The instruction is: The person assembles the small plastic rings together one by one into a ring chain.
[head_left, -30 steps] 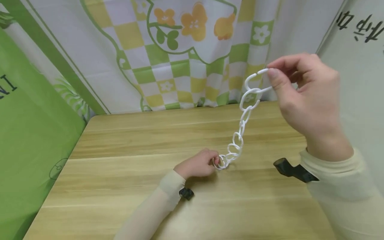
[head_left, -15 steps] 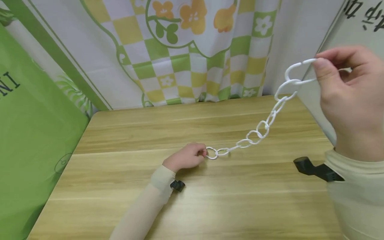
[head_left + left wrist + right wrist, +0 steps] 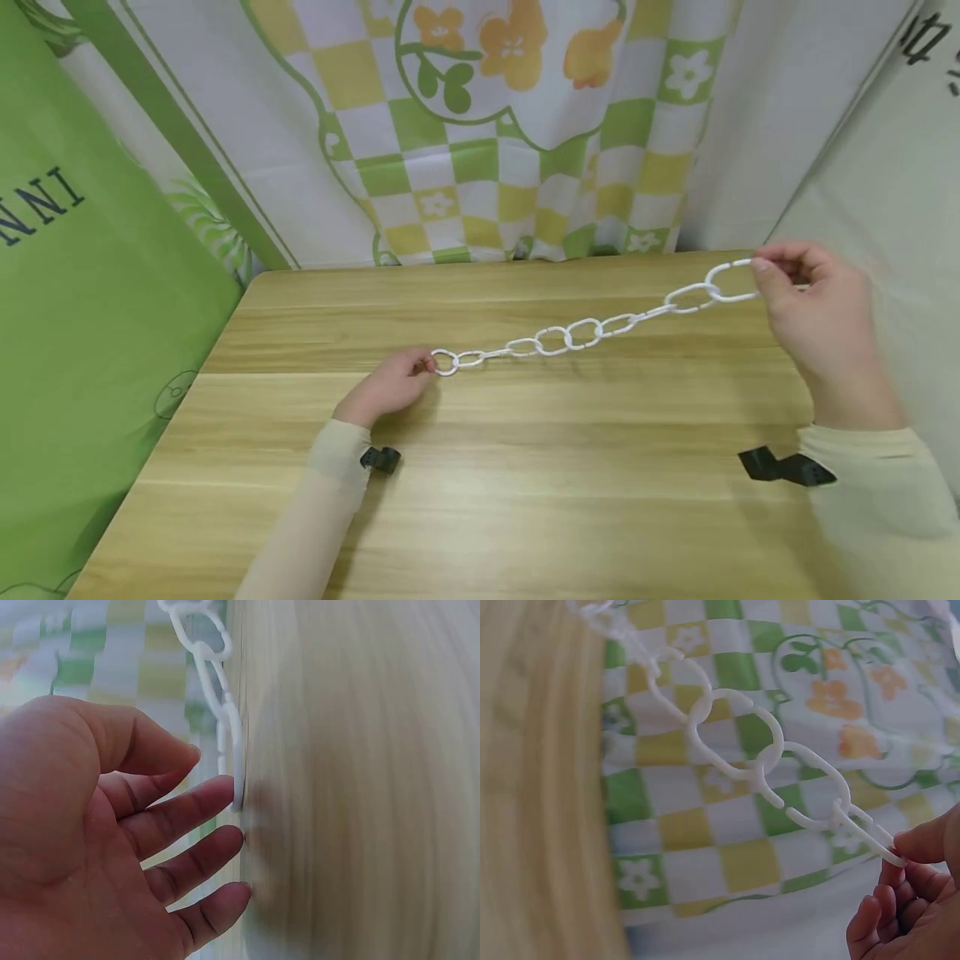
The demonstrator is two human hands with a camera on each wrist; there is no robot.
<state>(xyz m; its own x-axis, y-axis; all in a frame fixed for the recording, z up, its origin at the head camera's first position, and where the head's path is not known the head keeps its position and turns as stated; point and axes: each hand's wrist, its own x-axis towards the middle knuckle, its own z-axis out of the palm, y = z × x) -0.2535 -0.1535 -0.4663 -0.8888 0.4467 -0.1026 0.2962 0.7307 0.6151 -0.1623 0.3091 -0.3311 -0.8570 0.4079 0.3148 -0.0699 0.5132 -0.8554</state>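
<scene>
A chain of white open-ended plastic links [image 3: 583, 334] stretches across the wooden table, from left to right in the head view. My right hand [image 3: 821, 321] holds up its right end, the last link [image 3: 870, 838] pinched between thumb and fingers. At the other end, my left hand [image 3: 393, 379] has its fingertips right at the last link [image 3: 445, 362], low over the table. In the left wrist view the left fingers [image 3: 199, 851] are spread and loosely bent. One fingertip meets the link there, while the thumb [image 3: 161, 742] stands apart from it.
The wooden table [image 3: 540, 500] spreads under both hands. Behind it hangs a checked curtain [image 3: 517, 167] with orange flowers. A green cloth [image 3: 90, 317] hangs at the left and a pale panel with dark writing [image 3: 892, 167] at the right. Each sleeve carries a small black wrist device [image 3: 381, 459].
The left hand has moved left. The right hand has gone right, then come down. The bunched, hanging chain has drawn out into a long, nearly straight line.
</scene>
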